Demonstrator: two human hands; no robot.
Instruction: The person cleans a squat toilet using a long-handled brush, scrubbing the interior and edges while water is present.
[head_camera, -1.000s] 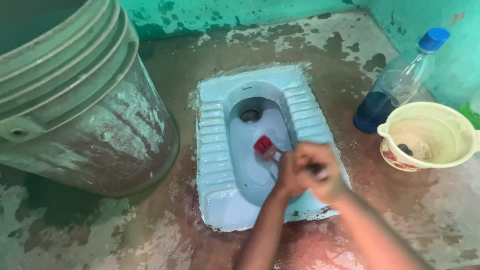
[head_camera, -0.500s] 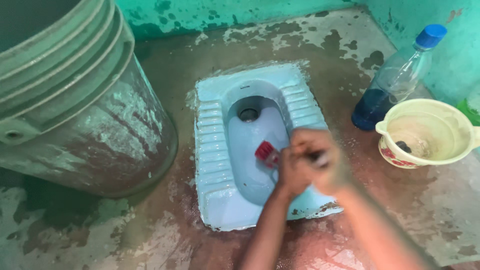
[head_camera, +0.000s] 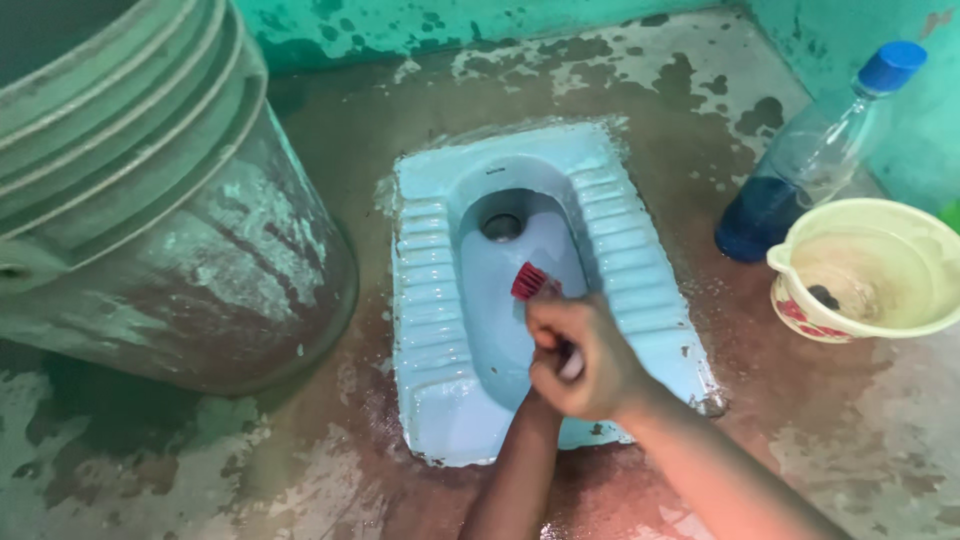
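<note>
Right hand (head_camera: 585, 355) has its fingers curled tight around the handle of a red-headed toilet brush (head_camera: 530, 281), its bristles down in the basin of the pale blue squat toilet (head_camera: 430, 330) (just below the drain hole). The left hand, tucked behind the right, also grips the handle; its fingers can't be seen clearly. Nearby: grey bucket (head_camera: 170, 230), cream mug (head_camera: 860, 270), blue-capped bottle (head_camera: 810, 160)

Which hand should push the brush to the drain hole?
Right, probably: the right hand grips the red brush, its head just below the drain hole; the left hand is mostly hidden beneath it.
</note>
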